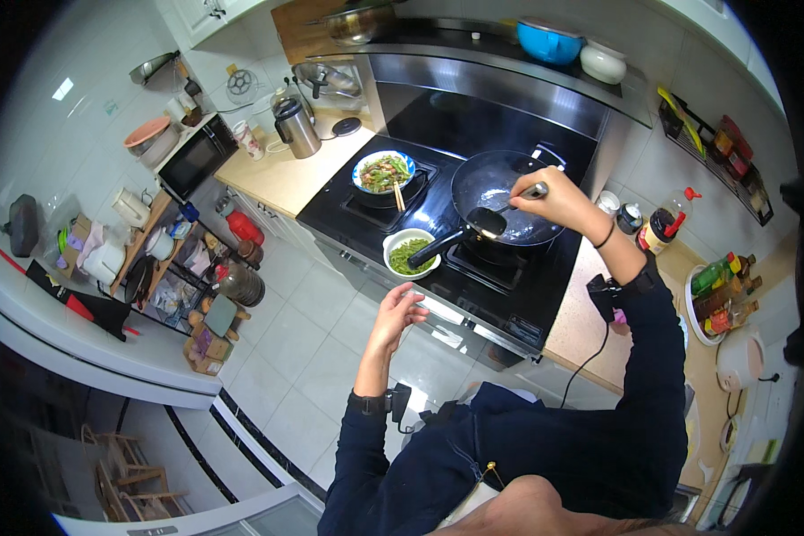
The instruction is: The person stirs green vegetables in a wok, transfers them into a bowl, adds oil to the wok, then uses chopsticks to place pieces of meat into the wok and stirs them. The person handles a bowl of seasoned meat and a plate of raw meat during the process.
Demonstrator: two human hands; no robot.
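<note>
My right hand point(553, 197) grips the handle of a black cooking spatula point(488, 222) over the wok. The spatula's head is at the near-left side of the dark wok point(472, 177), whose inside looks shiny. The wok sits on the right burner, and its black handle point(435, 249) reaches out over a white bowl point(390, 242) of cut green beans point(402, 258). My left hand point(396, 315) is in the air just in front of the bowl and the stove's front edge, fingers apart and holding nothing.
On the left burner is a blue-rimmed dish point(358, 177) of stir-fried food with chopsticks point(399, 196) resting on it. A steel kettle point(297, 127) stands left of the stove. Sauce bottles point(663, 224) and a tray point(693, 321) of bottles line the right counter. A cable point(586, 365) hangs by my right arm.
</note>
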